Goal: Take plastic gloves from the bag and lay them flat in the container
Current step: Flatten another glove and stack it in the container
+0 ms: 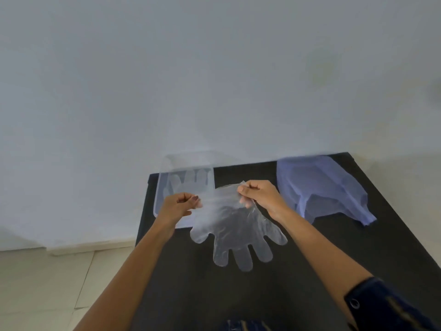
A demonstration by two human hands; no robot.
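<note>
Presently both hands are up over the dark table point(310, 271), pinching one clear plastic glove point(235, 231) by its cuff. Left hand point(177, 206): fingers curled, thumb and forefinger nipped on the cuff's left edge. Right hand point(259, 195): closed likewise on the cuff's right edge, slightly higher. Glove hangs spread between them, fingers pointing down toward the near edge; whether its tips touch the table I cannot tell.

Clear container point(162, 187) sits at the far left corner, against the wall. At least one glove point(191, 180) lies flat inside, fingers toward the wall. Its near part is partly hidden by the left hand and the held glove.

Pale blue translucent bag point(324, 187) lies slumped at the far right corner, well apart from the container. Contents not discernible.
</note>
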